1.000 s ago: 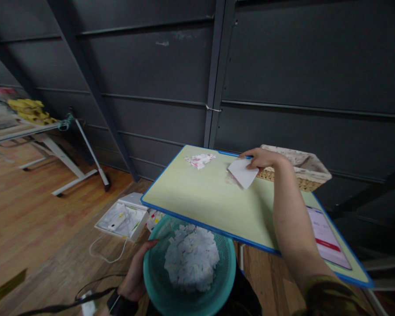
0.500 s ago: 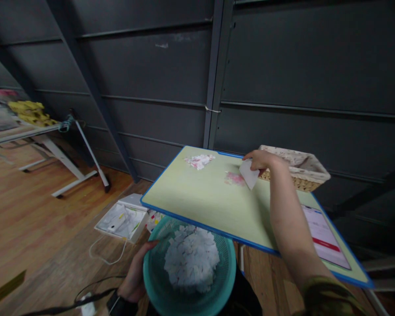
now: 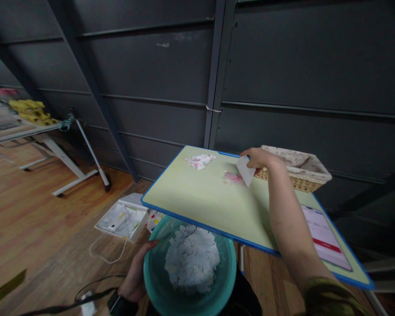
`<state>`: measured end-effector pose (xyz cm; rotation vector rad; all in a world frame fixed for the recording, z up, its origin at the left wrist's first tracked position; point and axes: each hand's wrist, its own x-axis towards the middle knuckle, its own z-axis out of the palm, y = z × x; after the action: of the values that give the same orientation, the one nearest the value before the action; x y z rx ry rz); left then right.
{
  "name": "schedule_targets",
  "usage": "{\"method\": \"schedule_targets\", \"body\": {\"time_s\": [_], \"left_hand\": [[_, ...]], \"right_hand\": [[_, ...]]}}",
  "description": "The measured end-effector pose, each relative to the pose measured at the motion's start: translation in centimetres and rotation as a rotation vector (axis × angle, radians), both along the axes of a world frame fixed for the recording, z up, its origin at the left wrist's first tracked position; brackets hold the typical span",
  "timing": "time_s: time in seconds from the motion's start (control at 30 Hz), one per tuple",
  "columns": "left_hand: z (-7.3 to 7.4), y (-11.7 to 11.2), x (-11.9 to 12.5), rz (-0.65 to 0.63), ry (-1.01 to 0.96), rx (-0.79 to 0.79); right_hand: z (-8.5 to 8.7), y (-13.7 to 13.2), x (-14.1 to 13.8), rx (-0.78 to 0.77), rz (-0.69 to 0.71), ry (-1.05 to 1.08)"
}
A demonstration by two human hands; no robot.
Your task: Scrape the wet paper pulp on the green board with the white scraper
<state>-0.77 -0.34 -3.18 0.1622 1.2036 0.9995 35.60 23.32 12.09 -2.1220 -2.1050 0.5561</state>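
Observation:
My left hand (image 3: 136, 272) grips the left rim of a teal plastic basket (image 3: 228, 281), thumb over the edge. Torn white paper scraps (image 3: 192, 259) are heaped inside it. My right hand (image 3: 258, 159) is closed on a stiff white card (image 3: 245, 170), held tilted with its lower corner at the pale yellow board (image 3: 200, 197). Beside the card's lower edge is a pink patch (image 3: 233, 178) on the board. Farther left on the board lies a small pile of white and pink paper scraps (image 3: 200, 161).
A cloth-lined wicker basket (image 3: 303, 182) stands at the board's back right. A tablet-like screen (image 3: 325, 237) lies on the board's right side. An open white box (image 3: 121, 219) with a cable is on the floor at left. A dark panelled wall (image 3: 158, 79) rises behind.
My right hand has shifted slightly left with the card, now closer over the pink patch. My left hand and the teal basket stay in place.

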Motion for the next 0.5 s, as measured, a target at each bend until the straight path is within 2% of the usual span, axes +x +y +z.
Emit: {"method": "schedule_targets", "body": {"time_s": [0.13, 0.2, 0.37, 0.5], "left_hand": [[-0.3, 0.1, 0.0, -0.008, 0.008, -0.005], [-0.5, 0.2, 0.0, -0.002, 0.007, -0.008], [-0.7, 0.2, 0.1, 0.010, -0.038, -0.004], [0.0, 0.1, 0.4, 0.027, -0.048, -0.027]], "right_hand": [[1.3, -1.0, -1.3, 0.167, 0.083, 0.054], [1.3, -1.0, -2.6, 0.237, 0.111, 0.077], [-0.4, -0.2, -6.2, 0.399, 0.176, 0.030], [-1.2, -0.2, -7.8, 0.353, 0.270, -0.013]]}}
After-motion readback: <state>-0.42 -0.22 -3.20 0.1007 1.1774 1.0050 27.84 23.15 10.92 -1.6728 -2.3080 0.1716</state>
